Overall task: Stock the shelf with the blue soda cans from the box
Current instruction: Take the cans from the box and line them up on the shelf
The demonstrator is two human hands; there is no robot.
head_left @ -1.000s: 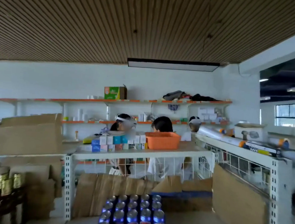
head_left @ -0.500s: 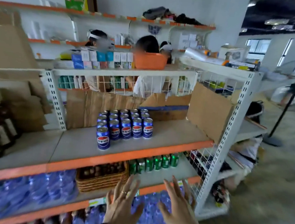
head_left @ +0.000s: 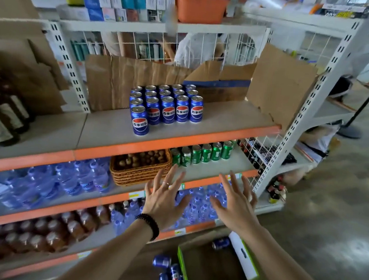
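Observation:
Several blue soda cans (head_left: 168,106) stand in rows on the grey shelf with an orange front edge (head_left: 201,139); one can (head_left: 140,121) stands alone in front at the left. Low down, an open cardboard box with green sides (head_left: 224,273) sits on the floor. Three blue cans (head_left: 169,273) lie on the floor left of the box, and another can (head_left: 220,243) lies at its far rim. My left hand (head_left: 163,199) and my right hand (head_left: 236,204) are held out empty with fingers spread, in front of the lower shelves and above the box.
A wicker basket (head_left: 140,169) and green cans (head_left: 204,153) fill the shelf below. Water bottles (head_left: 70,179) and brown bottles (head_left: 39,232) sit lower. Dark glass bottles (head_left: 2,119) stand at left. Cardboard sheets (head_left: 278,85) line the shelf's back and right side. People stand behind the rack.
The view has tilted down from the ceiling to the shelves and floor. My two hands came into view and reached forward with fingers spread. The box and the loose cans now show.

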